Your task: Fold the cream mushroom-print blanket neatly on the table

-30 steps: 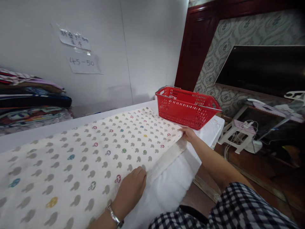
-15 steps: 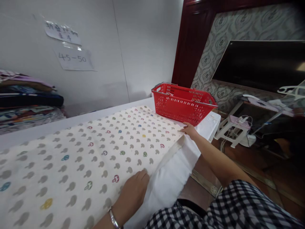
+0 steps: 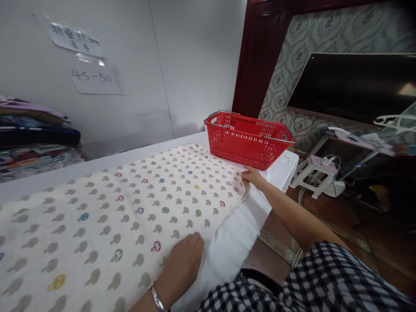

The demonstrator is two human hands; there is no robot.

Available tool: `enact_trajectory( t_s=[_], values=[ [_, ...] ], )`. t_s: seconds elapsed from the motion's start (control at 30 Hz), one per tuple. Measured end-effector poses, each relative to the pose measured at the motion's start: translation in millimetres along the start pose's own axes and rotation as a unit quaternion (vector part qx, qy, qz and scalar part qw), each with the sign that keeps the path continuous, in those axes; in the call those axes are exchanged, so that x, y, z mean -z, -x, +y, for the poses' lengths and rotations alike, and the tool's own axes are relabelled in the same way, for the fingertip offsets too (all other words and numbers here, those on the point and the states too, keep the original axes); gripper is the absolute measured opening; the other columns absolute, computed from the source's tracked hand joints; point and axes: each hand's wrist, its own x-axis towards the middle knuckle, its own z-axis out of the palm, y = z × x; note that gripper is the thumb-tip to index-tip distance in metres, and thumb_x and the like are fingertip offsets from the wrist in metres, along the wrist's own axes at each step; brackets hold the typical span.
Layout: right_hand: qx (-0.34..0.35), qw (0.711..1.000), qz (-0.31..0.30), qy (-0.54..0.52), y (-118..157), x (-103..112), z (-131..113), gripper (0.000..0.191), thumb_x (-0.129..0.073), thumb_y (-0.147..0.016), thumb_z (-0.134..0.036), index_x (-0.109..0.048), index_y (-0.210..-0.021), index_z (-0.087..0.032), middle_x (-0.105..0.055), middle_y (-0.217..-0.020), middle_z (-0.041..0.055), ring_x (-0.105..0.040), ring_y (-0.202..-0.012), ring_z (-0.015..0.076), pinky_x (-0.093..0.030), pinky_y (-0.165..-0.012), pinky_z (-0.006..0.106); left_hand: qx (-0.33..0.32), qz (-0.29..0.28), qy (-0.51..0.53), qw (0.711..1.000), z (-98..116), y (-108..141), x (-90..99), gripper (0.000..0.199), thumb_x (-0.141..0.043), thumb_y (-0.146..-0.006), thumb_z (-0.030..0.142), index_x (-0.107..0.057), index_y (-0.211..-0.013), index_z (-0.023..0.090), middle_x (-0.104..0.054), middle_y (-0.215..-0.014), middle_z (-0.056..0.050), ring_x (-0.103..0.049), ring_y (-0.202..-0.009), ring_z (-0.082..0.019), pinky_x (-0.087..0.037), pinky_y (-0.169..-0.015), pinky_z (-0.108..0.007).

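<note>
A cream cloth printed with grey and coloured mushrooms is spread over the white-covered table. My left hand, with a silver bangle at the wrist, rests on its near edge, fingers close together and bent downward; their tips are hidden from view. My right hand pinches the far right corner of the cloth, just in front of the red basket.
Folded fabrics are piled at the left by the wall, below two paper signs. A white stool with cables stands right of the table, beneath a wall-mounted screen.
My right hand has drawn the cloth's corner slightly left, and the edge there now curves. My left hand stays at the near edge. The view has shifted slightly.
</note>
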Motion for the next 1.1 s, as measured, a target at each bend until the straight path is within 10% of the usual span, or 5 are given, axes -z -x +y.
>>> enact_trajectory(
  t_s=[0.33,0.67,1.1],
  values=[
    [-0.056,0.990,0.007,0.131,-5,4,6,0.052,-0.065,-0.074,-0.027,-0.052,-0.122,-0.014,-0.062,-0.064,0.0004,-0.054,-0.051,0.0113,-0.043,-0.053,0.021,0.010,0.015,0.005,1.000,2,0,3.9,0.028,-0.029,-0.087,0.010,-0.056,-0.088,0.017,-0.055,-0.093,-0.007,-0.051,-0.084,-0.019,-0.041,-0.076,-0.036],
    [-0.030,0.964,0.030,0.263,-5,16,13,0.011,-0.065,-0.062,-0.011,-0.064,-0.071,-0.017,-0.063,-0.069,0.0021,-0.059,-0.077,0.0164,-0.038,-0.062,0.020,0.022,0.018,-0.030,0.999,1,-4,5.3,0.029,-0.031,-0.084,0.005,-0.057,-0.086,0.018,-0.057,-0.092,-0.006,-0.051,-0.086,-0.019,-0.041,-0.075,-0.034],
    [-0.110,0.988,0.025,0.110,-6,27,20,0.011,-0.068,-0.069,-0.018,-0.057,-0.068,-0.017,-0.051,-0.047,-0.0025,-0.053,-0.048,0.0127,-0.044,-0.050,0.023,-0.012,0.038,-0.062,0.997,4,-11,3.4,0.030,-0.034,-0.083,0.001,-0.057,-0.091,0.018,-0.057,-0.094,-0.006,-0.051,-0.089,-0.021,-0.041,-0.075,-0.035]
  ],
)
